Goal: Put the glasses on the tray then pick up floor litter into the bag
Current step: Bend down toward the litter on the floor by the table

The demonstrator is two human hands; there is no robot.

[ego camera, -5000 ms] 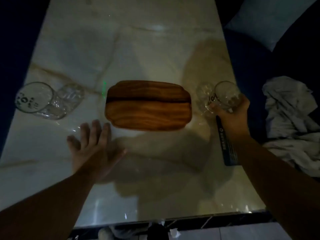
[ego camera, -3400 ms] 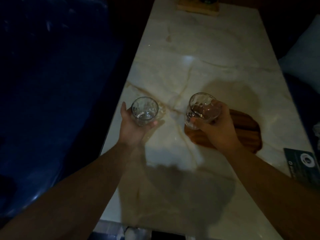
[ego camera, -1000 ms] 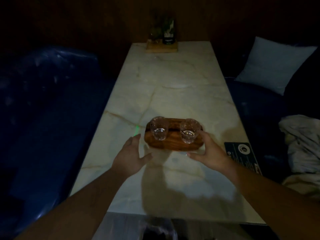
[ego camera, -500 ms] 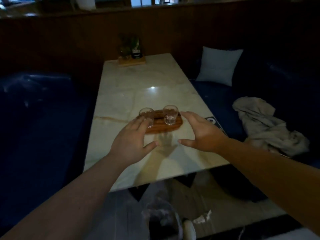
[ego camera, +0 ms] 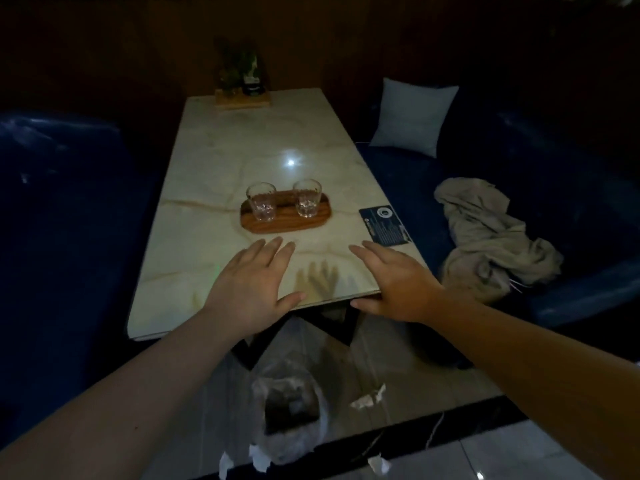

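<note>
Two clear glasses stand upright on the wooden tray (ego camera: 287, 224) in the middle of the marble table: one glass (ego camera: 261, 201) at the tray's left end, the other glass (ego camera: 307, 198) towards its right. My left hand (ego camera: 254, 285) and my right hand (ego camera: 394, 281) hover palm-down over the table's near edge, fingers spread, holding nothing. On the floor below stands an open clear plastic bag (ego camera: 289, 407). White crumpled litter lies around it: one scrap (ego camera: 369, 398) to its right, pieces (ego camera: 242, 460) at its near side, another scrap (ego camera: 379, 464) further right.
The marble table (ego camera: 214, 188) has a dark card (ego camera: 385, 225) at its right edge and a wooden holder with bottles (ego camera: 242, 95) at the far end. Dark blue sofas flank it. A white cushion (ego camera: 412, 116) and a crumpled cloth (ego camera: 485, 233) lie on the right sofa.
Both glasses were carried to the tray and let go. My hands have pulled back from the tray to the table's near edge, and the view has drawn back, showing the floor.
</note>
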